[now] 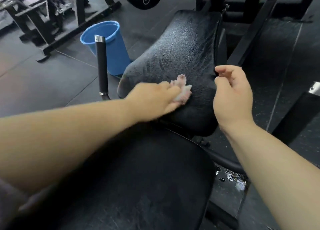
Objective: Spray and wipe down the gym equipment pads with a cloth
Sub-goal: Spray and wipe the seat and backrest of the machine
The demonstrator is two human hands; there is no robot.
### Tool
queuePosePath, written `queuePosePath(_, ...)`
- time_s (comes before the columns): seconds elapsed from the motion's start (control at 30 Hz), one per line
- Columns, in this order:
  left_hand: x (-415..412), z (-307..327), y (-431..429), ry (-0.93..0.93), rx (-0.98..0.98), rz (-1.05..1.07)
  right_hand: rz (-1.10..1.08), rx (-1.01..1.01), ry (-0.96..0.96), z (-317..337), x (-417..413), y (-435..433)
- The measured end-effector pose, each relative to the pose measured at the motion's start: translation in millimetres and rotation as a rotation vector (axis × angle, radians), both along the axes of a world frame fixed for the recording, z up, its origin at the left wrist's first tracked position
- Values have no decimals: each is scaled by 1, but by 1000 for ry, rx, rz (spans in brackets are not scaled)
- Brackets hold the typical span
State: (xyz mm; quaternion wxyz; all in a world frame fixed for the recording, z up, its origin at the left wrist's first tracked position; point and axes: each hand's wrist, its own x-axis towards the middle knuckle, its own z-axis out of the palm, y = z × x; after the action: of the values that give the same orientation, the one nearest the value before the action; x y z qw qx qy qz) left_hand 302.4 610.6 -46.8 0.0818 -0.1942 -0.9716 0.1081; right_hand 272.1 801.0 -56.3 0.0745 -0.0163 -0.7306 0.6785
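A black vinyl pad (pixel 183 44) slopes away in front of me, its surface streaked with wet marks. My left hand (pixel 154 100) grips a small whitish-pink cloth (pixel 181 89) and presses it on the pad's near part. My right hand (pixel 232 94) hovers by the pad's right edge with fingers loosely curled and nothing in it. A second black pad (pixel 138 186) lies close below my arms. No spray bottle is in view.
A blue bucket (pixel 110 44) stands on the floor left of the pad, behind a black handle bar (pixel 101 65) with chrome ends. Black machine frames (pixel 52 18) stand at the back left and right. A wet patch (pixel 232 177) glistens on the dark rubber floor.
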Motion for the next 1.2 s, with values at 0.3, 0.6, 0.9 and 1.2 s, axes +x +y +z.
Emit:
queuePosePath(0.3,-4,-7,44,14,120,95,36,-88,-43,-2,-4,10)
queuePosePath(0.6,-22,10,32,41,302,660,137,-129,-164,4,-2,26)
queuePosePath(0.9,23,6,68,-235,155,-96,141,-223,-229,-2,-5,43)
queuePosePath(1.2,17,5,104,-119,257,73,61,-291,-243,-10,-11,35)
